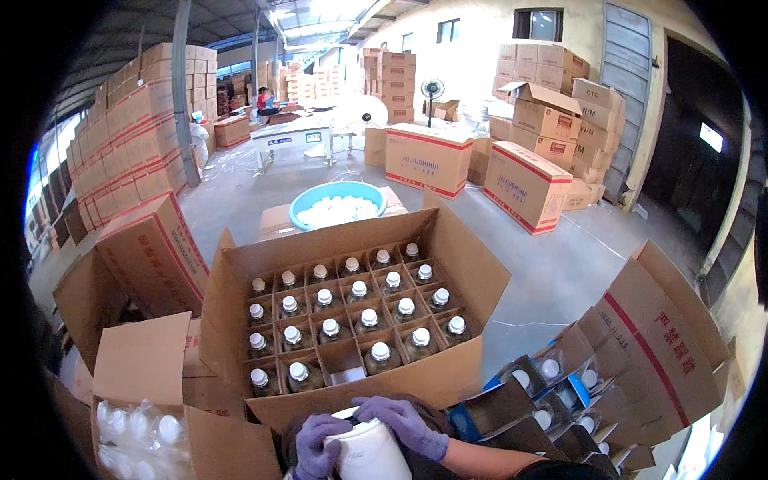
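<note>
A white tub (372,454) is held low down, just on the near side of a big open box (448,376). It is clamped by both hands: its left side is gripped by the left hand (318,444), and its top edge by the right hand (404,426). The big box is split into squares by card walls (338,352), and bottles (382,364) with white tops are kept inside. A blue bowl (332,189), filled with small white pieces (340,210), is set behind it. Farther off, brown boxes (144,128) are piled high.
</note>
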Motion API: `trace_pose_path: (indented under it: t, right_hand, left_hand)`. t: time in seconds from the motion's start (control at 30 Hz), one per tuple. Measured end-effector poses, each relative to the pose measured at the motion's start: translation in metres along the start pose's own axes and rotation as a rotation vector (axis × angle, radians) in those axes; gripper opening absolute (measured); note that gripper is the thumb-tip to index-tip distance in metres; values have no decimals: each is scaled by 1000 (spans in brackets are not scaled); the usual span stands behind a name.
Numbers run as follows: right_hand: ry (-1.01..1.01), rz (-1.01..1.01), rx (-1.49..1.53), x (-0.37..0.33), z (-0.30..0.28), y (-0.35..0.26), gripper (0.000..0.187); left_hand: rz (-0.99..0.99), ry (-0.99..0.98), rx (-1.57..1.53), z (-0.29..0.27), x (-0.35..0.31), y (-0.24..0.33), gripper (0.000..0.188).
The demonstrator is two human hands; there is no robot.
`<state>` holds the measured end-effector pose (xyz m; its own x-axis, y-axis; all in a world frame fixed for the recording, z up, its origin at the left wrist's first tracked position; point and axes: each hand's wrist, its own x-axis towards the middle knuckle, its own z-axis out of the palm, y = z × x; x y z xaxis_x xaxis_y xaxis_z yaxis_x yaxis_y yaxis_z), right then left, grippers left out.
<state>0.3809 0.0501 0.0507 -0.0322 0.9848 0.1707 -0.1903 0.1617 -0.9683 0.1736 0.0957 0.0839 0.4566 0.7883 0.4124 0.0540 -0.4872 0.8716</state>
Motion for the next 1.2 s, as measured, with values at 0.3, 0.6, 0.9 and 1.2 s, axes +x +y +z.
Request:
trace_pose_path:
  t: [0.3, 0.6, 0.9, 1.2]
  right_hand:
    - [190, -228, -376, -23, 10, -31, 32]
    - [178, -327, -833, -41, 42, -83, 32]
    - [170, 74, 362, 0, -8, 16, 31]
    - [57, -527, -760, 31, 17, -93, 39]
  left_hand:
    - [-109, -67, -437, 7, 25, -33, 48]
    - [-314, -204, -994, 28, 21, -86, 37]
    - [105, 45, 135, 14, -13, 19, 62]
    - [-204, -161, 457, -25, 33, -181, 39]
